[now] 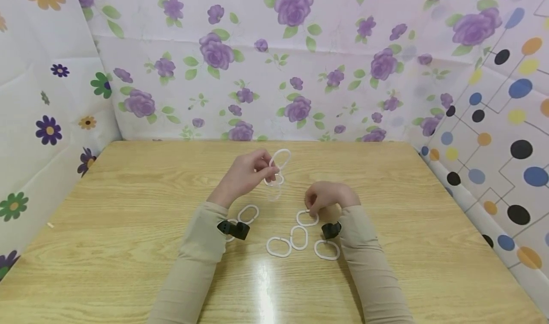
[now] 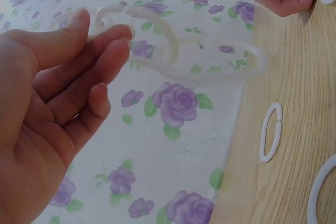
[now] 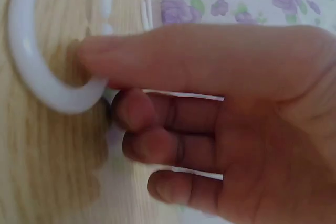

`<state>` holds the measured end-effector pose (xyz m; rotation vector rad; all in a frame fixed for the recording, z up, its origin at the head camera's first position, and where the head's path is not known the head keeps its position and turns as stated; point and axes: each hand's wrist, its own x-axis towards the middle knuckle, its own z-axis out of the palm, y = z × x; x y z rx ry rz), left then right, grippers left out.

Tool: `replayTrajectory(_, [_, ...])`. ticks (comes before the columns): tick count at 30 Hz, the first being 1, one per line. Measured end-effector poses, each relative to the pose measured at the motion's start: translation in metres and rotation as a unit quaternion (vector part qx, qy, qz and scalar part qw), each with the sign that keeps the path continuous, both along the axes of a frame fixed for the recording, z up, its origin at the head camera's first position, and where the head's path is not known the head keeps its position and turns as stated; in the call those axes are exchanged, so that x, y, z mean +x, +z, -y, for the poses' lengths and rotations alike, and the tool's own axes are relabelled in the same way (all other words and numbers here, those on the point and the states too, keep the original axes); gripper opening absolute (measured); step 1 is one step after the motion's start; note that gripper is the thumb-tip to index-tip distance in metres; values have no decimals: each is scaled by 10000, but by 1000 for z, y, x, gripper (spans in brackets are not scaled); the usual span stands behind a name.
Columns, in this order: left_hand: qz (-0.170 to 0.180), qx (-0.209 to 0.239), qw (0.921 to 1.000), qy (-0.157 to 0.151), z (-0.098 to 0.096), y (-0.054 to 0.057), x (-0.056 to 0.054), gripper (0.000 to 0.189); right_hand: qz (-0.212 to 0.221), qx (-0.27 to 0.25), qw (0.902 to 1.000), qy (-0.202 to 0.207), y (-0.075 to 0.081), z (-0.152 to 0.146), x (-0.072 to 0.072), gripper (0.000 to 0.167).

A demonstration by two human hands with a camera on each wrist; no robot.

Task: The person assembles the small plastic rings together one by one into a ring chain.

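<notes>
Left hand [image 1: 246, 174] is pinching a white ring [image 1: 289, 157] between thumb and fingertips, holding it up above the table, its loop sticking out beyond the fingers. Just below, a second ring [image 1: 283, 179] and a faint, blurred third ring [image 1: 273, 200] are hanging. Under that wrist, a half-hidden ring [image 1: 230, 239] is lying beside a tilted ring [image 1: 257, 211]. All these loops are looking smooth, plastic-like and oval; in the left wrist view, one is showing a small gap in its side. Toward the middle, a flat ring [image 1: 279, 256] and an upright-turned ring [image 1: 307, 238] are lying side by side. Right hand [image 1: 328, 195] is gripping a ring [image 1: 297, 217] at its edge, thumb against curled fingers, low by the wood-grained table [image 1: 128, 209]. Nearer the right sleeve [image 1: 364, 238], of beige cloth, another ring [image 1: 328, 259] is lying. Farther right, a dotted sheet [image 1: 514, 124] is hanging, softly creased.
</notes>
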<state>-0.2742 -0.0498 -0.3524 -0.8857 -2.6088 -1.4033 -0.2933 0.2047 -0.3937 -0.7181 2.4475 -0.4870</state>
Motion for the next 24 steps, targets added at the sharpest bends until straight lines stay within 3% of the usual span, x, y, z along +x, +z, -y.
replayTrajectory(6, [-102,150,9998,-33,-1,-2,0,14,-323,-1034,9941,37,9,-2,0,5])
replayTrajectory(15, [-282,244,9990,-262,-2,-4,-1,9,-1032,-2109,9719,181,33,-1,8,5])
replayTrajectory(24, [-427,80,9984,-368,-2,-4,-1,9,-955,-2777,9553,330,39,1,11,10])
